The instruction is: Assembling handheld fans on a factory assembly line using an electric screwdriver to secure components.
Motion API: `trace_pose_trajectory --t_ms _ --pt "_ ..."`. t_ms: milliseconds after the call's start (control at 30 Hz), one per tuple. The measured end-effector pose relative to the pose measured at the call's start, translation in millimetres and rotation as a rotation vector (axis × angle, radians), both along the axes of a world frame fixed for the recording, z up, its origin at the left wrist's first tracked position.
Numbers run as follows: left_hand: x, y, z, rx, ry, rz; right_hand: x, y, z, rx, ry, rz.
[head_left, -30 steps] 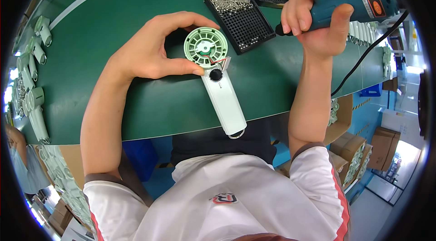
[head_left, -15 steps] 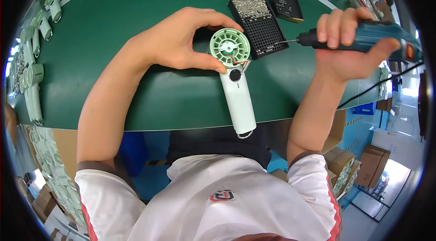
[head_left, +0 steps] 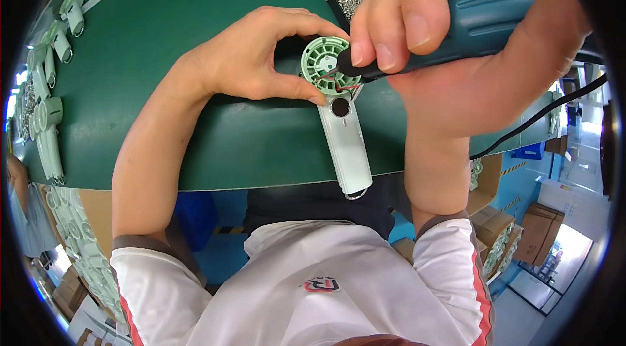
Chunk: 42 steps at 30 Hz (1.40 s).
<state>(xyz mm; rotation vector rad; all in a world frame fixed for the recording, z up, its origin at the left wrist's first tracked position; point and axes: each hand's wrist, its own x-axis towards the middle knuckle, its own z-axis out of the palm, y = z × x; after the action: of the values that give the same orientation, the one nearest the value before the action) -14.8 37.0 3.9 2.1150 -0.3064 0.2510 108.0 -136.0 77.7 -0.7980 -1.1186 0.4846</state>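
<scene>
A small handheld fan [head_left: 348, 144] with a pale green round head and white handle lies on the green table, its handle end reaching past the front edge. My left hand [head_left: 264, 53] curls round the fan's head, thumb at the near side and fingers at the far side. Red wires show by the neck. In my right hand [head_left: 450, 59] is a teal electric screwdriver [head_left: 499, 10], fingers wrapped round its body. Its dark nose and thin bit slant over the open fan head; whether the tip touches a screw cannot be made out.
Behind my right hand a black screw tray [head_left: 349, 2] is partly hidden. Several pale green fans [head_left: 49, 121] lie along the table's left edge. A black cord [head_left: 535, 124] hangs from the screwdriver on the right. Cartons [head_left: 541, 232] stand on the floor at right.
My right hand has brought the screwdriver from the screw tray leftward and up close over the fan head, covering most of the trays. My left hand and the fan have hardly moved.
</scene>
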Motion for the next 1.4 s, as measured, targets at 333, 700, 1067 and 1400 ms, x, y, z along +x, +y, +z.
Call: trace_pose_trajectory --t_ms 333,700,1067,1400 --pt "-2 -1 2 -0.022 0.045 0.008 -1 4 -14 -0.037 -0.095 -0.038" --pt "0 0 -7 -0.090 -0.030 0.040 -16 26 -23 -0.079 -0.231 -0.015" --pt "-4 -1 -2 -0.187 0.127 -0.029 -27 31 -20 -0.046 -0.227 -0.015" --pt "0 -1 -9 -0.099 0.006 -0.027 21 0 22 0.036 0.013 0.114"
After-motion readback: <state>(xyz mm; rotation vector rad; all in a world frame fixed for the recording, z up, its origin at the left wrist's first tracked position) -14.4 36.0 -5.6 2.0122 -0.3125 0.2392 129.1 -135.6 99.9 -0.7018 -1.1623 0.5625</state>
